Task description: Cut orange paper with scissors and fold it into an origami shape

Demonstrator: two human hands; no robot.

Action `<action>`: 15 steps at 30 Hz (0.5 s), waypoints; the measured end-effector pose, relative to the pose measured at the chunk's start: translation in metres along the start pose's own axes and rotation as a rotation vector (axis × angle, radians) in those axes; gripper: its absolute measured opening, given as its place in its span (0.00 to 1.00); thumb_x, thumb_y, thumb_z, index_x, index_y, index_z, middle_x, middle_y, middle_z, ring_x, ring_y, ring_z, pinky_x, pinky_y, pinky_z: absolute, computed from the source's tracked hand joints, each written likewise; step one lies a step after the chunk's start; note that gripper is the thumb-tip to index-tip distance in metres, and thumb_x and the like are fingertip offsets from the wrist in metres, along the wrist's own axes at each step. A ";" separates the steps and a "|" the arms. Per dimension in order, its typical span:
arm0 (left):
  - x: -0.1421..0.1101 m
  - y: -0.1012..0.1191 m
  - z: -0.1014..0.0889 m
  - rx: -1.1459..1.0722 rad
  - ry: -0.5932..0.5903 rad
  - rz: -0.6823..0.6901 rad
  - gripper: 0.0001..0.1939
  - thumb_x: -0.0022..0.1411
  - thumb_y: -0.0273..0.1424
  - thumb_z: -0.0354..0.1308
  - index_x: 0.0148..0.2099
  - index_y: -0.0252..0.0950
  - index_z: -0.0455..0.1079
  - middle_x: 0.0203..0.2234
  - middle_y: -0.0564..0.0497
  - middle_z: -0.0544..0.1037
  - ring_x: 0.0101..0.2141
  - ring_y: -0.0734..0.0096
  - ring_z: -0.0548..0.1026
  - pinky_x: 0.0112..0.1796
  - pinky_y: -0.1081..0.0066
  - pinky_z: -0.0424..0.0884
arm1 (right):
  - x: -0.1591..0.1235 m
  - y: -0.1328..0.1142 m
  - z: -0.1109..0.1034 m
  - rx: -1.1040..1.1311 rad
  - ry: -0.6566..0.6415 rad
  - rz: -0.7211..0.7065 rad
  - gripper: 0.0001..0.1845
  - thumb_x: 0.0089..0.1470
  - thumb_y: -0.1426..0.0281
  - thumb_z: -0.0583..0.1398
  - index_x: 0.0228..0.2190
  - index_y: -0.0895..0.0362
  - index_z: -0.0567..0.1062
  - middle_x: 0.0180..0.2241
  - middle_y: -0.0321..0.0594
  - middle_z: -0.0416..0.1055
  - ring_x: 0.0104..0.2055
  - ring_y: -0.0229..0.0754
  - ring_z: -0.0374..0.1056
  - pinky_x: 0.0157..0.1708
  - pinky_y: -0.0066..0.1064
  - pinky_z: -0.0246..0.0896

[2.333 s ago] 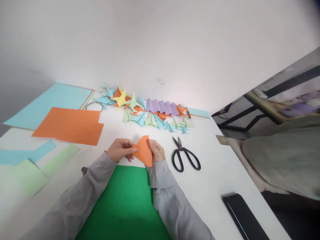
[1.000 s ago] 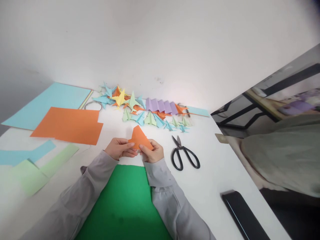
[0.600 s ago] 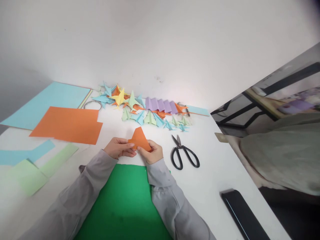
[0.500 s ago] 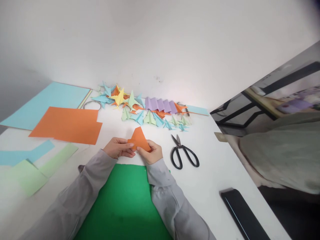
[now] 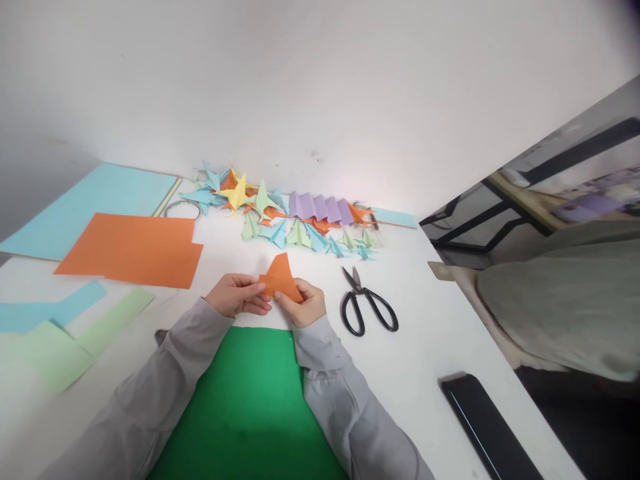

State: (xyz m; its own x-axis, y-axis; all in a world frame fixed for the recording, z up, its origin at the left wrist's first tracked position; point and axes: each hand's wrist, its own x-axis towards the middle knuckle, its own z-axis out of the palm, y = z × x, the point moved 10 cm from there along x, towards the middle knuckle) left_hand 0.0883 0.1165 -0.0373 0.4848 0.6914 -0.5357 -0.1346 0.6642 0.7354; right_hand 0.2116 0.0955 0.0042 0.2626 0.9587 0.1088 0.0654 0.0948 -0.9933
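Observation:
A small folded piece of orange paper (image 5: pixel 282 277) is held up between my two hands, its peak pointing away from me. My left hand (image 5: pixel 237 294) pinches its left corner between thumb and fingers. On the right side, my right hand (image 5: pixel 304 303) grips it with the thumb on the near face; the fingers behind are partly hidden. Black-handled scissors (image 5: pixel 359 293) lie on the white table (image 5: pixel 410 293) just right of my right hand, blades slightly apart. Beyond my hands sits a row of folded paper figures (image 5: pixel 240 193) in several colours.
Orange sheets (image 5: pixel 135 250) and a large light-blue sheet (image 5: pixel 110 193) lie at the left. Green paper pieces (image 5: pixel 60 357) are nearer. A pleated purple paper (image 5: pixel 320 208) stands by the wall. A black case (image 5: pixel 487 427) rests front right; another person's sleeve (image 5: pixel 560 293) shows beyond the table edge.
The orange paper has shifted slightly in my fingers, and its upper outline looks a little different. Both hands keep their grip in nearly the same place.

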 end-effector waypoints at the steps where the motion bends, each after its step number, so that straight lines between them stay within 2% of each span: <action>1: 0.000 0.000 0.000 -0.007 -0.001 0.000 0.11 0.41 0.28 0.68 0.24 0.25 0.71 0.18 0.44 0.77 0.21 0.67 0.76 0.23 0.73 0.75 | 0.000 0.000 0.000 0.002 -0.001 -0.002 0.07 0.36 0.67 0.64 0.22 0.57 0.75 0.21 0.34 0.72 0.21 0.36 0.63 0.22 0.28 0.59; 9: 0.001 -0.001 -0.006 -0.098 0.056 0.008 0.10 0.40 0.23 0.68 0.27 0.25 0.72 0.19 0.43 0.78 0.23 0.67 0.77 0.26 0.75 0.76 | -0.001 0.000 0.003 0.017 0.004 -0.007 0.06 0.36 0.68 0.64 0.21 0.57 0.73 0.20 0.34 0.71 0.22 0.36 0.62 0.22 0.28 0.58; 15: 0.005 -0.002 -0.009 -0.095 0.050 0.049 0.12 0.37 0.25 0.69 0.26 0.26 0.71 0.19 0.42 0.78 0.23 0.66 0.77 0.26 0.74 0.76 | -0.002 0.000 0.004 -0.019 0.013 -0.017 0.06 0.37 0.68 0.63 0.22 0.57 0.72 0.21 0.35 0.72 0.22 0.37 0.64 0.22 0.28 0.59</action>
State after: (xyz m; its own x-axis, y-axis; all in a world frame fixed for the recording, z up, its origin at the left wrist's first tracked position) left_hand 0.0830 0.1213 -0.0448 0.4327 0.7350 -0.5220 -0.2397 0.6520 0.7193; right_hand 0.2076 0.0943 0.0041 0.2737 0.9535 0.1259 0.0877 0.1056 -0.9905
